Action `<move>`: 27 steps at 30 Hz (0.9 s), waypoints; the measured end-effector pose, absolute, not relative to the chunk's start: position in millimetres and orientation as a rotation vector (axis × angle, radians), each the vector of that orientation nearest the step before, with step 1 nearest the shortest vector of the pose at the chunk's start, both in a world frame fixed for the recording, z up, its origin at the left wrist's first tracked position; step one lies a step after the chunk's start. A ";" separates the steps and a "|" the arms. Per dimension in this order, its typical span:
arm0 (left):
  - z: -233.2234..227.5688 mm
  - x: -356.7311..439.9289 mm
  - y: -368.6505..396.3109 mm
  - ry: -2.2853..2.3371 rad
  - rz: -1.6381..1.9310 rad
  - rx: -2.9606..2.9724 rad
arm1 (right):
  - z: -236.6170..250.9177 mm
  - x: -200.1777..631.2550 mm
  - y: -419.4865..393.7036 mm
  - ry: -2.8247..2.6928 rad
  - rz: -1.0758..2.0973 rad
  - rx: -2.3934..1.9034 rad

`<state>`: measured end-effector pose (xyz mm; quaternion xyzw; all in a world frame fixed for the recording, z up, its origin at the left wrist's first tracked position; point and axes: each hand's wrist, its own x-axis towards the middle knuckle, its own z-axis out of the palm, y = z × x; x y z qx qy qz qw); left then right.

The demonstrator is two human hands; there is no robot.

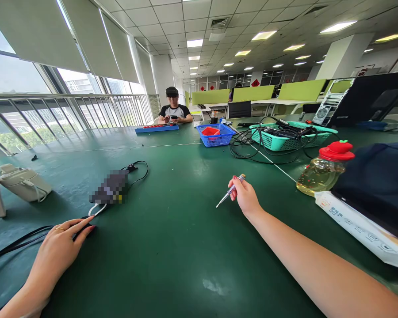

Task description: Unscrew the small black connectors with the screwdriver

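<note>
My right hand [243, 194] is closed around the handle of a slim screwdriver [225, 197] with a clear handle. Its metal shaft points down and left, with the tip just above or on the green table; I cannot tell which. On the left, my left hand [62, 243] rests low over the table, thumb and fingers around a black cord [23, 238] partly hidden beneath them. Its index fingertip meets a white loop [97, 209] that comes from a blurred dark box [110, 187]. A short black cable [142, 170] curls from the box's far end.
A beige cup [24, 182] stands far left. Ahead are a blue basket [216, 137] and a teal basket [275, 142] with tangled black cables. A red-lidded jar [321, 174] and a white packet [358, 227] lie right. A person [175, 112] sits across the green table [172, 265].
</note>
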<state>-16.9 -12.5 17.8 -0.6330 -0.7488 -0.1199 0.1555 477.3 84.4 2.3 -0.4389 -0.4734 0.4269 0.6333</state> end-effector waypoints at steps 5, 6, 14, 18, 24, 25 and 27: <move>22.8 -11.6 -14.2 -2.228 -0.348 -1.810 | 2.5 477.1 84.6 -1.085 0.973 -0.999; 24.1 -10.1 -14.4 -2.255 -0.340 -1.789 | 2.4 477.2 84.7 -1.088 0.973 -0.998; 25.8 -6.5 -14.0 -2.367 -0.323 -1.688 | 1.4 477.3 85.1 -1.088 0.981 -1.008; 26.5 -5.1 -16.1 -2.333 -0.447 -1.676 | 2.2 476.7 84.0 -1.090 0.983 -1.002; 27.2 -6.4 -19.9 -2.345 -0.831 -1.589 | 2.0 476.4 84.9 -1.088 0.982 -1.007; 25.6 -8.8 -19.7 -2.330 -0.894 -1.614 | 1.9 476.4 85.0 -1.086 0.984 -1.005; 21.9 -14.6 -18.6 -2.307 -1.003 -1.698 | 1.9 476.3 85.0 -1.085 0.986 -1.002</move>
